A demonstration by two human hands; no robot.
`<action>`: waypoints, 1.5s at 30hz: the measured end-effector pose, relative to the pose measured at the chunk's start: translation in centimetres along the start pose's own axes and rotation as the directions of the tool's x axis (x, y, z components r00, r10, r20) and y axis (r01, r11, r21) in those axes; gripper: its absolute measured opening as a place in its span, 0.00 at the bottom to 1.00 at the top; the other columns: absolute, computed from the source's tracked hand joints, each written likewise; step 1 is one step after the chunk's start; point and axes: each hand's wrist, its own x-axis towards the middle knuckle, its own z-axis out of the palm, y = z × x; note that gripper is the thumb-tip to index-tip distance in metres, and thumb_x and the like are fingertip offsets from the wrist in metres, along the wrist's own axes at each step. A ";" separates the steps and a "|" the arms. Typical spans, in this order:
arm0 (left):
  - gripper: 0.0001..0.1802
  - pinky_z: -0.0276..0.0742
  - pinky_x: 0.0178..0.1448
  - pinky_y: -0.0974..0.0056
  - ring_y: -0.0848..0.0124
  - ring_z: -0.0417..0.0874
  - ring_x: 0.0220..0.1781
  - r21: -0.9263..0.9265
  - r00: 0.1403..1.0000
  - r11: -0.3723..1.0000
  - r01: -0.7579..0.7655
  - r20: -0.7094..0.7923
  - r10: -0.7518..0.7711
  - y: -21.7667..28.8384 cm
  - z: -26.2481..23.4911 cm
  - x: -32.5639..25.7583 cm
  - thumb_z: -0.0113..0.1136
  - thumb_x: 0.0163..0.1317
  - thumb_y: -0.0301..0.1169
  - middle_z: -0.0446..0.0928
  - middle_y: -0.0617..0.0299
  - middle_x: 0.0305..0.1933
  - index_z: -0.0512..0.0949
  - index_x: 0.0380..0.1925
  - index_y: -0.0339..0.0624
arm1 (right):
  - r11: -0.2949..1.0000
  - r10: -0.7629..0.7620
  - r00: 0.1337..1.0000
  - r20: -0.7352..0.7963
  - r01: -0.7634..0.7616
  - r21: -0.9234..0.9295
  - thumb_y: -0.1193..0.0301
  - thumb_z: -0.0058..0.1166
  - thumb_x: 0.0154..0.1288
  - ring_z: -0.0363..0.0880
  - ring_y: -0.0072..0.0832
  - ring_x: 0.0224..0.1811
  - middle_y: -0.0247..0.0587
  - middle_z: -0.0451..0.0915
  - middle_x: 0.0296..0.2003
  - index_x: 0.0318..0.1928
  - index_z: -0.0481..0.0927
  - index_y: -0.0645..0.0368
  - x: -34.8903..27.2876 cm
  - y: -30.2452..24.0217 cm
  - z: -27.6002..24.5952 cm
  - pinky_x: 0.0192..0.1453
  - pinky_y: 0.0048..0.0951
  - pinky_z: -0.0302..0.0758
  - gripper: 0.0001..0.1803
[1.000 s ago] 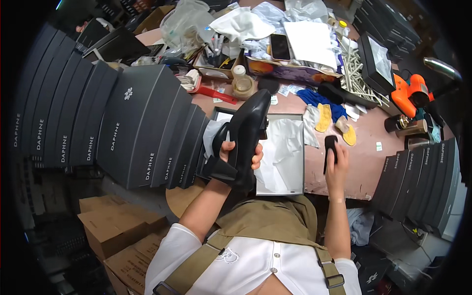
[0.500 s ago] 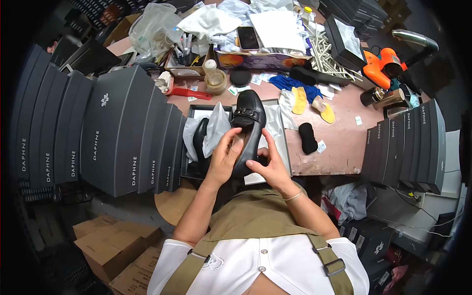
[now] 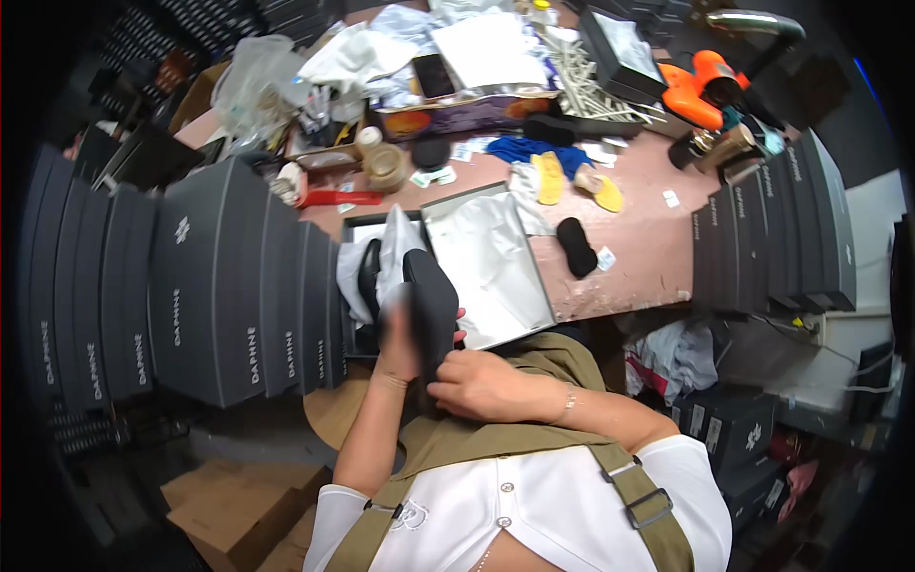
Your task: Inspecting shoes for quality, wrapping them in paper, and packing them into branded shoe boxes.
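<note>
A black leather loafer (image 3: 436, 297) is tilted up in front of me, partly smeared by motion. My left hand (image 3: 398, 341) wraps round it, with fingertips showing at its right side. The curled fingers of my right hand (image 3: 486, 385) press together at the loafer's lower end; what they hold, if anything, is hidden. Behind the loafer, white tissue paper (image 3: 396, 250) stands in an open shoebox (image 3: 358, 229), with a second black shoe (image 3: 370, 270) beside it. To the right lies a box lid (image 3: 545, 310) lined with white paper.
Stacks of dark shoeboxes rise on the left (image 3: 205, 286) and right (image 3: 777, 234). Along the back are a red-handled tool (image 3: 338, 198), a jar (image 3: 385, 168), a phone (image 3: 434, 76) and an orange heat gun (image 3: 694, 95). A black pad (image 3: 575, 248) lies right of the lid.
The loafer has come lower and nearer to me, its bit-trimmed upper turned out of view. My right hand has slid down toward its lower end. The whole view has shifted.
</note>
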 end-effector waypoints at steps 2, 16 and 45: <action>0.45 0.79 0.56 0.56 0.59 0.80 0.52 -0.125 0.973 0.965 0.229 0.071 -0.221 -1.9 -1.2 1.1 0.52 0.56 0.66 0.76 0.49 0.53 0.68 0.59 0.36 | 0.995 0.026 0.984 0.176 -0.043 0.095 0.65 0.63 0.56 0.75 0.38 0.35 0.42 0.76 0.31 0.43 0.80 0.62 -0.3 0.3 -0.3 0.40 0.36 0.72 0.17; 0.61 0.82 0.37 0.55 0.54 0.78 0.39 -0.471 0.966 0.859 0.199 0.241 -0.092 -4.8 2.4 4.1 0.48 0.48 0.76 0.67 0.38 0.55 0.57 0.64 0.31 | 0.595 0.658 0.434 -0.616 -0.801 0.070 0.74 0.56 0.57 0.70 0.50 0.59 0.57 0.71 0.55 0.56 0.72 0.64 -16.2 25.7 -2.3 0.64 0.42 0.66 0.24; 0.52 0.78 0.55 0.56 0.57 0.78 0.54 -0.252 0.986 0.958 0.139 0.124 -0.110 -5.6 0.9 0.1 0.42 0.55 0.73 0.70 0.42 0.59 0.62 0.64 0.37 | 0.973 0.223 0.928 -0.298 -0.232 0.004 0.71 0.61 0.54 0.74 0.38 0.26 0.39 0.70 0.24 0.31 0.78 0.54 0.1 4.8 -3.3 0.28 0.36 0.72 0.06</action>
